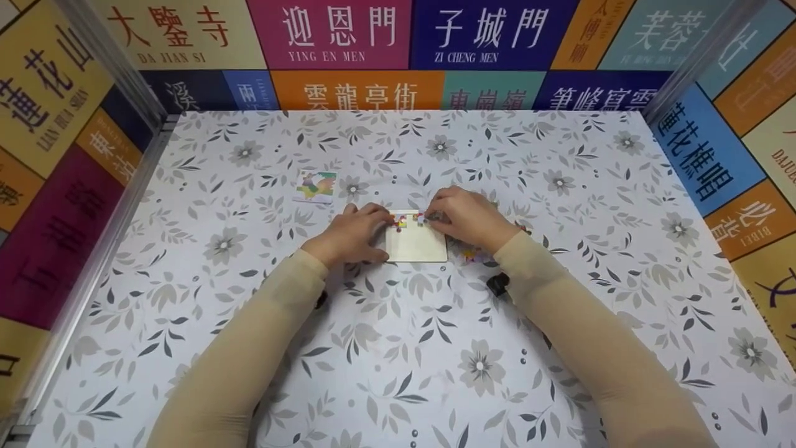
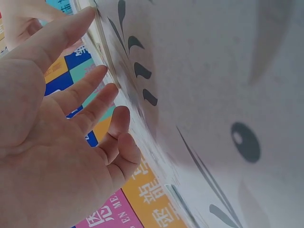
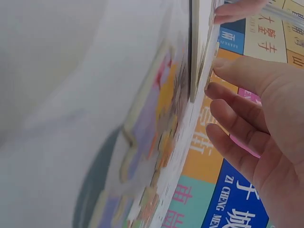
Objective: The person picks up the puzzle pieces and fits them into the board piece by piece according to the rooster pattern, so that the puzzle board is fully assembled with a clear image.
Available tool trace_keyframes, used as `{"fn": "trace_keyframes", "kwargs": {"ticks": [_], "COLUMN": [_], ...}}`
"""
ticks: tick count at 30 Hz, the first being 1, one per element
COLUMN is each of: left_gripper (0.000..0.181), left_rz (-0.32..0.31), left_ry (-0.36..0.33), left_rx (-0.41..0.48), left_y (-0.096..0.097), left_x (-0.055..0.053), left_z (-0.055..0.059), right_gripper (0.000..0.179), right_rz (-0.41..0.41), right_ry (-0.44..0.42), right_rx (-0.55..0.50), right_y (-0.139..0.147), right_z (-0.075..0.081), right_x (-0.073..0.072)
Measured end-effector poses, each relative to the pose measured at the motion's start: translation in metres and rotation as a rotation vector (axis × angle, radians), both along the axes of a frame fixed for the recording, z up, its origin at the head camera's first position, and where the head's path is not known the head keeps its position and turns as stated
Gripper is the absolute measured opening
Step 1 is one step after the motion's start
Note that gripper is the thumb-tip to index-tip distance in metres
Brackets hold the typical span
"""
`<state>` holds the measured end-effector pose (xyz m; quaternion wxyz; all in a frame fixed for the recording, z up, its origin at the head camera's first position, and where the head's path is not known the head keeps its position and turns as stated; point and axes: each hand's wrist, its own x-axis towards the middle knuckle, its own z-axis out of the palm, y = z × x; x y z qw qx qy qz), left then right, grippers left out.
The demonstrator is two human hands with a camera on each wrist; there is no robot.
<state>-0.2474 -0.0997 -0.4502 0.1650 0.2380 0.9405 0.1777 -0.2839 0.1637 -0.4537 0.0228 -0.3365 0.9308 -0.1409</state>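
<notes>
A cream puzzle tray (image 1: 416, 244) lies on the table, with a few colourful puzzle pieces (image 1: 401, 221) along its far side. My left hand (image 1: 354, 233) rests at the tray's left side, its thumb by the near left corner and fingertips by the far left; the left wrist view shows this hand (image 2: 61, 123) spread along the tray edge (image 2: 105, 47). At the far right corner, my right hand (image 1: 469, 214) pinches a small puzzle piece, mostly hidden from above. In the right wrist view, that hand (image 3: 266, 114) holds the thin piece (image 3: 210, 71) between thumb and index finger.
Loose puzzle pieces (image 1: 471, 255) lie right of the tray, partly under the right forearm; the right wrist view shows these pieces (image 3: 156, 123) close up. Beyond the left hand lies a small picture card (image 1: 316, 186). Lettered panels (image 1: 348, 90) border the flower-patterned table (image 1: 373, 348).
</notes>
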Motion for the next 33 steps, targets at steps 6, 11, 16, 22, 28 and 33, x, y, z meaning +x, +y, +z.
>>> {"fn": "trace_keyframes", "kwargs": {"ticks": [6,11,16,22,28,33], "left_gripper": [0.070,0.071,0.069,0.069,0.071,0.071], "left_rz": [0.008,-0.001,-0.002,-0.006,-0.011,-0.006], "left_ry": [0.007,0.014,0.014,0.020,0.024,0.011], "left_rx": [0.006,0.009,0.017,0.018,0.008,0.009], "left_y": [-0.003,-0.005,-0.004,-0.003,-0.002,-0.001], "left_x": [0.001,0.001,0.002,0.002,0.000,0.000], "left_z": [-0.002,-0.003,-0.004,-0.002,-0.002,-0.002], "right_gripper": [0.015,0.015,0.015,0.015,0.016,0.016], "right_rz": [0.052,0.070,0.083,0.100,0.094,0.099], "right_ry": [0.063,0.073,0.071,0.068,0.085,0.090], "right_rx": [0.001,0.003,0.028,0.043,0.054,0.046], "right_y": [-0.007,-0.013,-0.020,-0.026,-0.027,-0.025], "right_z": [-0.006,-0.007,-0.005,-0.004,-0.004,-0.004], "right_x": [-0.001,-0.001,-0.001,-0.002,-0.002,-0.002]}}
